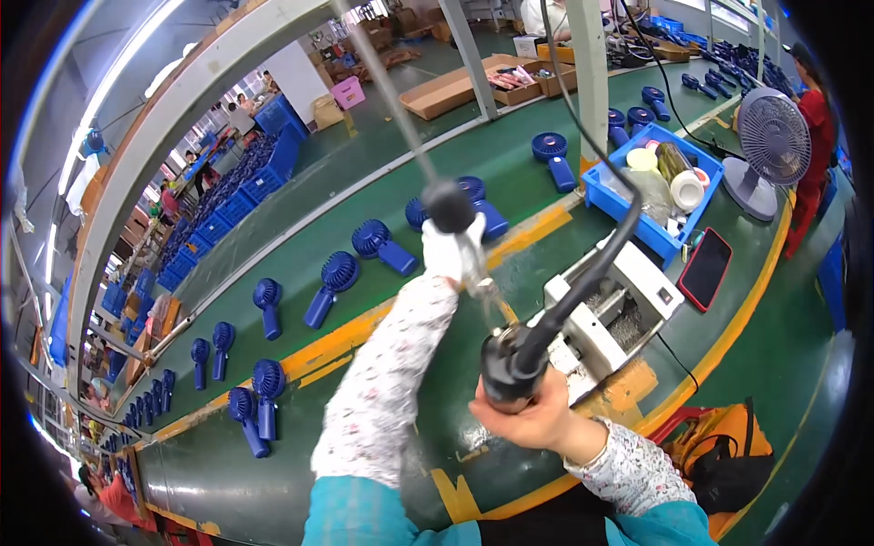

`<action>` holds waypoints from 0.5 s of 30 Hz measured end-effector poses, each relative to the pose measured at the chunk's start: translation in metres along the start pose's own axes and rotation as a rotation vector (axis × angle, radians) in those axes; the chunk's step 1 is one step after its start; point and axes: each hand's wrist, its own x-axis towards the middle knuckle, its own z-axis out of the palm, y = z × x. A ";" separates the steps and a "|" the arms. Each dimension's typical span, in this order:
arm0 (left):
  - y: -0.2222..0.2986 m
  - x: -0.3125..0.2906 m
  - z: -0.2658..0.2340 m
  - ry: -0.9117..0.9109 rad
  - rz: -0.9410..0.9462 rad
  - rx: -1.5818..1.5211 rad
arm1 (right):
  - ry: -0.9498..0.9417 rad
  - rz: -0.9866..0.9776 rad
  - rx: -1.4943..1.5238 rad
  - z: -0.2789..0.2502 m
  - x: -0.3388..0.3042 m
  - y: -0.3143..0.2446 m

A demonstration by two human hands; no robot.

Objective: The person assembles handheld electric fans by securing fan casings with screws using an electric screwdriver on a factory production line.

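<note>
My right hand (537,414) is wrapped round a black electric screwdriver (510,369), held upright near the front edge of the bench. Its thick black cable (596,264) curves up and away. My left hand (446,250), in a white glove, reaches out over the green belt among blue handheld fans. One fan (492,221) lies right beside it, and another fan head (416,214) shows at its left. A blurred black stopper (450,207) on a hanging cord and a metal hook (487,289) cover its fingers, so its grip is hidden.
A white screw feeder (637,291) stands right of the screwdriver. Beyond it are a blue crate (669,241) of containers, a red-edged phone (706,270) and a desk fan (774,136). Several blue fans (337,273) line the belt. A post (594,82) rises at the back.
</note>
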 end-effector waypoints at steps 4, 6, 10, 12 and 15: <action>-0.021 0.032 0.033 0.053 -0.262 0.557 | 0.012 0.027 -0.079 0.008 0.002 0.006; -0.030 0.024 0.018 0.119 -0.281 0.684 | -0.001 0.002 -0.111 0.006 0.005 0.006; -0.025 0.021 -0.030 -0.233 -0.450 0.538 | 0.022 -0.081 -0.193 0.004 0.009 0.003; -0.099 0.039 -0.040 -0.200 -0.249 0.731 | 0.011 0.006 -0.113 0.017 0.001 -0.004; -0.149 0.021 -0.075 -0.453 0.099 0.721 | -0.006 0.049 -0.072 0.022 -0.002 -0.001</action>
